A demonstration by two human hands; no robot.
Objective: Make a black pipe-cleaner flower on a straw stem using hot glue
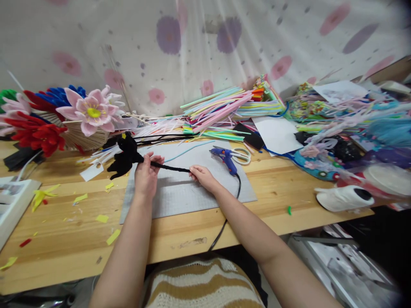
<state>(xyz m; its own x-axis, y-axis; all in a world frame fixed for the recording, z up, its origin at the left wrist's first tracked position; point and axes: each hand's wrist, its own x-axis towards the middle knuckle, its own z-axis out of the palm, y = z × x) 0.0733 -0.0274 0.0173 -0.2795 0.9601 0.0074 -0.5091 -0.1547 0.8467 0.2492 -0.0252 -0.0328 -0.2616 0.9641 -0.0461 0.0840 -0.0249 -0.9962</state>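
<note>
A black pipe-cleaner flower (123,156) with a long black fuzzy stem (171,167) lies across the grey cutting mat (192,192). My left hand (146,175) is closed around the stem just below the flower head. My right hand (202,176) pinches the stem's other end, further right on the mat. Just beyond my right hand, a blue glue gun (226,157) rests on the mat, its black cord running off the table's front edge. White-handled scissors (243,155) lie beside the glue gun.
Pink, red and blue pipe-cleaner flowers (90,110) stand at the back left. Bundles of coloured pipe cleaners (221,107) fill the back. Craft clutter and a white tape roll (345,197) crowd the right. Yellow scraps (80,198) dot the wooden table (73,244); a power strip (13,201) sits left.
</note>
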